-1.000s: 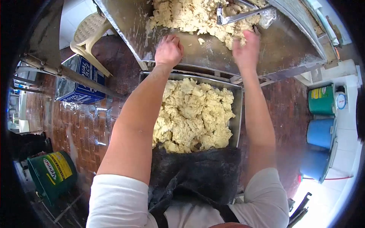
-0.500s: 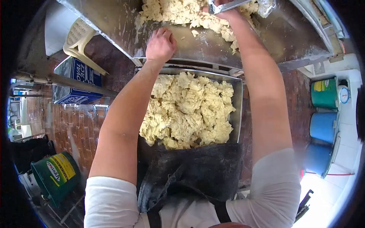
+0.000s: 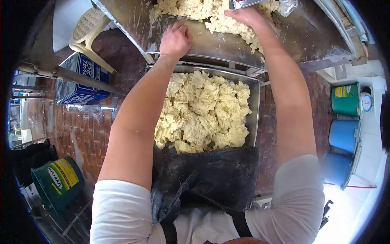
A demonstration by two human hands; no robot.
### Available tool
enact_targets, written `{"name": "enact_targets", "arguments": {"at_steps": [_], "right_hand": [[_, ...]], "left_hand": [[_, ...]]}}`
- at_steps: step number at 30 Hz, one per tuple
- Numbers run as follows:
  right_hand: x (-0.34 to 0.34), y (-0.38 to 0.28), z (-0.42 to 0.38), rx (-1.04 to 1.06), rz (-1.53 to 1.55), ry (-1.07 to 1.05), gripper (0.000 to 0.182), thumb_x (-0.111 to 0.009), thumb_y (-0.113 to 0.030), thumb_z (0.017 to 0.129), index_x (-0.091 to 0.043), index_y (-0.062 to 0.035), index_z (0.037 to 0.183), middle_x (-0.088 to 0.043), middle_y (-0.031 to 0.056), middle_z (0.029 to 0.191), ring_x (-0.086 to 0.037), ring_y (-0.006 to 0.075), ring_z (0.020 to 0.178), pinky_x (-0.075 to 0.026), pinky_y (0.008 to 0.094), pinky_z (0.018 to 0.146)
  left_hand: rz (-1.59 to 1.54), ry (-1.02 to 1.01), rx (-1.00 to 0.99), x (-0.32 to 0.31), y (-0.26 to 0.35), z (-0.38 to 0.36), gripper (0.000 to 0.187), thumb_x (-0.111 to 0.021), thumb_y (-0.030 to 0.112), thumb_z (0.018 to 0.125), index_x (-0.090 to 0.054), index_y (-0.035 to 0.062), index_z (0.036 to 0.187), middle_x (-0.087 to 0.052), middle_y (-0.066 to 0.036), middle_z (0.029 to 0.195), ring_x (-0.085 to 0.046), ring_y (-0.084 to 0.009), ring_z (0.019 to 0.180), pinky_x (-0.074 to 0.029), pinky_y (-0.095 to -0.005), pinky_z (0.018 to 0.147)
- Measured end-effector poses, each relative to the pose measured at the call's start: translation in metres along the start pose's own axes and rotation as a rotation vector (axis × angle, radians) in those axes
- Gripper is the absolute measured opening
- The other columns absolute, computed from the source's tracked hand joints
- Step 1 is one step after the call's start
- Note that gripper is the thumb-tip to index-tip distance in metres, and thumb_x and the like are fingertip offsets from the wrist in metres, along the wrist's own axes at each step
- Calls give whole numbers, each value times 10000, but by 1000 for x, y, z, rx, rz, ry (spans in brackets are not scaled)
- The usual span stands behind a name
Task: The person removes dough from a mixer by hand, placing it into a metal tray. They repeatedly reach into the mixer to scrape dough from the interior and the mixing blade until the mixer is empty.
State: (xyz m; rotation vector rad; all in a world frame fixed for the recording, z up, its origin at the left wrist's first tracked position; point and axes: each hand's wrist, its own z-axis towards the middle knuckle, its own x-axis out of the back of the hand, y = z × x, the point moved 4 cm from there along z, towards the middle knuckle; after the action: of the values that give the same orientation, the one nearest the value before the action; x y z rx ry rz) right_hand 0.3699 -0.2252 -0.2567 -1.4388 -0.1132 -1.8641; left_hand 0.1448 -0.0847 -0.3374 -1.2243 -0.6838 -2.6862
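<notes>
Pale, lumpy dough (image 3: pixel 227 25) lies in a mass on a steel table (image 3: pixel 219 46) at the top of the view. My right hand (image 3: pixel 248 17) is at this dough, its fingers around a metal scraper (image 3: pixel 243 3) that the upper edge cuts off. My left hand (image 3: pixel 176 40) rests on the steel near the table's front edge, left of the dough, with curled fingers and nothing seen in them. Below the table, a deep metal tub (image 3: pixel 254 110) holds more rough dough (image 3: pixel 203 110), in front of my black apron (image 3: pixel 211 171).
At left stand a plastic chair (image 3: pixel 90 30), a blue printed tin (image 3: pixel 87 77) and a green bucket (image 3: pixel 57 183). A metal bar (image 3: pixel 85 80) juts in from that side. Along the right wall are another green bucket (image 3: pixel 344 101) and blue buckets (image 3: pixel 343 136). Crumpled clear plastic (image 3: pixel 287 7) lies on the table.
My right hand has moved slightly right, and the scraper now shows less at the upper edge. The dough's near edge has shifted on the table. My left hand stays at its place, still curled.
</notes>
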Motion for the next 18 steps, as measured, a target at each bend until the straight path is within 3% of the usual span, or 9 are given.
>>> {"name": "enact_targets", "arguments": {"at_steps": [2,3,6,7,10,12,14,16,18], "right_hand": [[-13,15,20,40,-170,-796,821,-755,-583,862,-562,-36,1442,-550,215,1476,-475,447,1394,-362,485,1210],[3,5,-2,399,-302,-375,665,-758,-533,884,-674,-30,1310,-589,210,1436,-501,396,1390,-394,452,1198],[62,-28,-61,455,-172,-303,617,-783,-477,870,-685,-21,1273,-613,209,1404,-543,351,1344,-397,446,1196],[57,-22,-71,527,-227,-254,566,-817,-417,835,-681,-41,1236,-670,147,1304,-550,370,1264,-419,467,1158],[81,-25,-131,654,-175,-109,587,-873,-354,760,-684,-60,1231,-685,121,1236,-574,317,1192,-463,469,1118],[110,-44,-168,542,-196,-414,642,-915,-281,699,-675,-61,1253,-665,103,1202,-566,284,1158,-477,455,1094],[131,-56,-214,523,-194,-481,659,-931,-205,670,-663,-54,1253,-644,93,1183,-551,267,1144,-490,420,1074],[138,-53,-263,664,-100,-467,630,-908,-178,704,-648,-45,1262,-638,89,1197,-536,256,1165,-507,399,1050],[121,-47,-309,484,-37,-809,608,-892,-208,738,-643,-36,1266,-632,100,1210,-555,264,1123,-516,419,1038]], "left_hand": [[9,5,-1,-1,-2,-1,232,-598,232,913,-722,59,1005,-687,-135,1197,-623,-363,1137,-528,-461,982],[16,10,-7,-1,-1,-1,237,-593,235,918,-724,59,1006,-686,-135,1203,-622,-364,1141,-527,-460,985],[0,19,-9,1,1,-1,250,-588,245,926,-726,54,1008,-683,-138,1214,-618,-365,1156,-525,-456,995],[0,17,-8,-1,-1,-1,250,-588,245,926,-726,54,1008,-683,-138,1214,-618,-365,1156,-525,-456,995],[43,34,-39,-5,-3,-2,252,-591,251,926,-726,54,1008,-684,-130,1213,-615,-357,1169,-524,-452,1004],[9,2,14,-1,-1,-1,258,-600,260,919,-729,61,1020,-683,-117,1231,-613,-345,1185,-524,-446,1009],[23,-12,16,-1,0,0,266,-602,263,915,-730,66,1039,-685,-110,1230,-615,-337,1184,-524,-440,1011],[34,-6,19,-1,0,-1,271,-604,265,912,-728,67,1049,-683,-113,1234,-616,-335,1179,-525,-435,1012],[37,42,-7,-3,-2,-1,249,-615,239,933,-735,68,1068,-696,-136,1200,-638,-375,1131,-531,-452,990]]}}
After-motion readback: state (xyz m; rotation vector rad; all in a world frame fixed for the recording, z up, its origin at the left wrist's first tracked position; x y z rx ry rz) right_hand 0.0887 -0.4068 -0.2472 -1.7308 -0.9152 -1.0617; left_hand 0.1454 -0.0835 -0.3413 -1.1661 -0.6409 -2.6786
